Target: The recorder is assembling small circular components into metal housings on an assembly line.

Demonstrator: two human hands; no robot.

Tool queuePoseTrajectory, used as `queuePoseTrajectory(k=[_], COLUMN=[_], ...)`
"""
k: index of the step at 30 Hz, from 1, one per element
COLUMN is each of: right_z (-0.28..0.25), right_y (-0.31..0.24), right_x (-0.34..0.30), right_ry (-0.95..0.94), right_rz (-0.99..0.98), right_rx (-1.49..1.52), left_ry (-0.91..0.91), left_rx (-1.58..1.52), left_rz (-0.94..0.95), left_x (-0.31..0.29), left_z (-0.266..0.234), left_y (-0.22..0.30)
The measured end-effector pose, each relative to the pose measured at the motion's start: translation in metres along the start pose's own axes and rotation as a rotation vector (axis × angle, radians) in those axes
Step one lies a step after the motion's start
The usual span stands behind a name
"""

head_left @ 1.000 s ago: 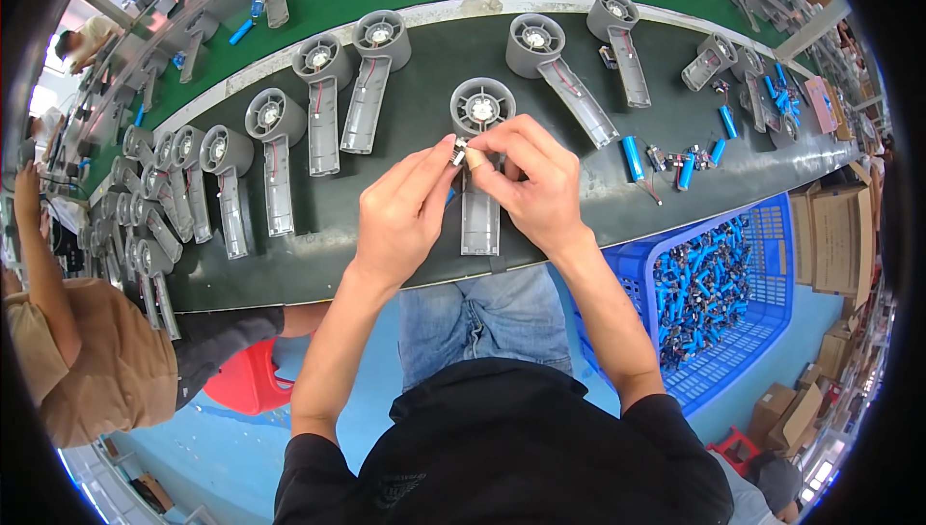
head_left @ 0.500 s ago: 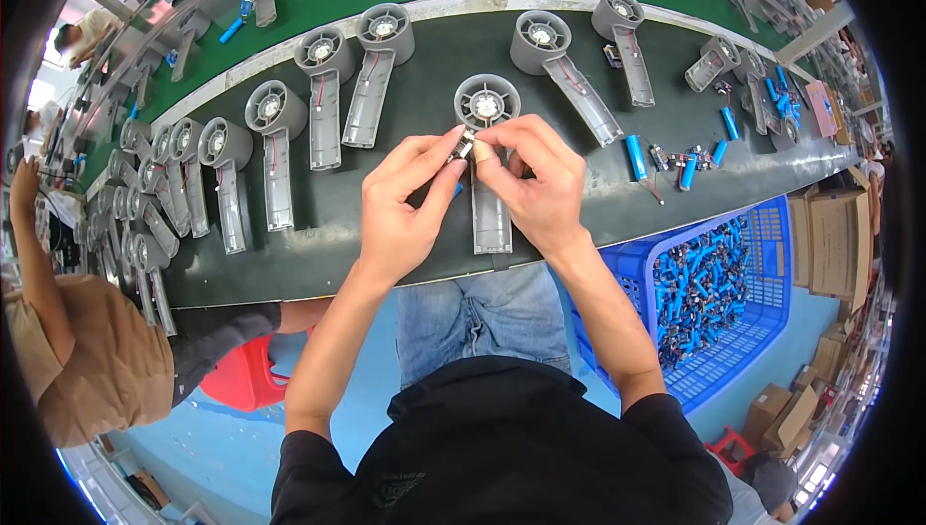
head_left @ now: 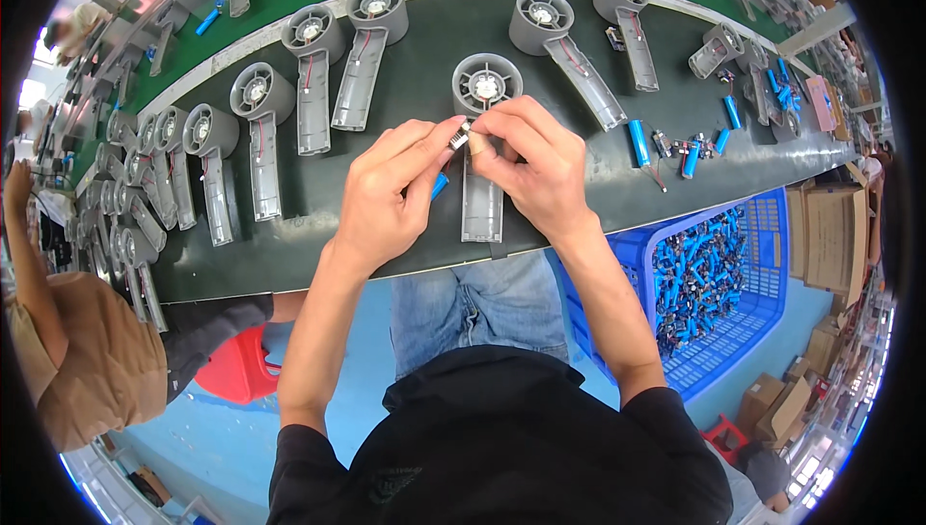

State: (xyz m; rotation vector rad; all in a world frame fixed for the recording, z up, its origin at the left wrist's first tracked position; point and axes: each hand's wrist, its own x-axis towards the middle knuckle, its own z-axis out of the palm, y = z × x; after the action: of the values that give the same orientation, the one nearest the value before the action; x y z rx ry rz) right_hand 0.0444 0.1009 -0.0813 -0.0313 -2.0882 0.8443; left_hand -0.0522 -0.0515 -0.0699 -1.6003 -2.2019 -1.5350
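My left hand [head_left: 386, 192] is closed in a pinch on a small circuit board [head_left: 459, 137] with white parts along it. A blue battery cell [head_left: 440, 184] shows beside that hand's thumb. My right hand [head_left: 535, 168] is pinched at the board's upper end; whatever lies between its fingertips is too small to make out. Both hands are above a grey fan housing, whose round head [head_left: 488, 86] points away from me. Its open half-handle [head_left: 481, 207] lies toward me, its upper part partly hidden by my fingers.
More grey fan housings [head_left: 265, 139] stand to the left and beyond on the dark table [head_left: 405, 91]. Blue cells with boards [head_left: 691, 158] lie at the right. A blue crate [head_left: 767, 284] full of cells is below the table edge. A co-worker [head_left: 101, 361] sits at the left.
My left hand has moved slightly left and more of the blue battery cell shows beside it. Both hands stay together at the board. The whole view has shifted a little.
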Motion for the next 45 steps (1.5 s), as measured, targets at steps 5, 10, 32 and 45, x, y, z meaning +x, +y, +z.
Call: queuePoseTrajectory(k=[5,10,32,45], right_z=[-0.003,-0.010,0.113,-0.053], right_y=[0.001,-0.010,0.156,0.123], right_x=[0.001,0.000,0.240,0.235], right_ry=[-0.017,-0.021,-0.487,-0.391], right_rz=[-0.051,0.073,0.538,0.454], right_rx=[-0.060,-0.128,-0.175,-0.301], left_ry=[-0.043,-0.011,0.084,-0.103], left_rx=[-0.039,-0.063,0.216,0.424], left_rz=[-0.020,-0.059,-0.378,-0.166], left_x=[0.000,-0.001,0.256,0.361], left_z=[-0.002,0.000,-0.068,0.029], left_y=[-0.001,0.000,-0.166,-0.191])
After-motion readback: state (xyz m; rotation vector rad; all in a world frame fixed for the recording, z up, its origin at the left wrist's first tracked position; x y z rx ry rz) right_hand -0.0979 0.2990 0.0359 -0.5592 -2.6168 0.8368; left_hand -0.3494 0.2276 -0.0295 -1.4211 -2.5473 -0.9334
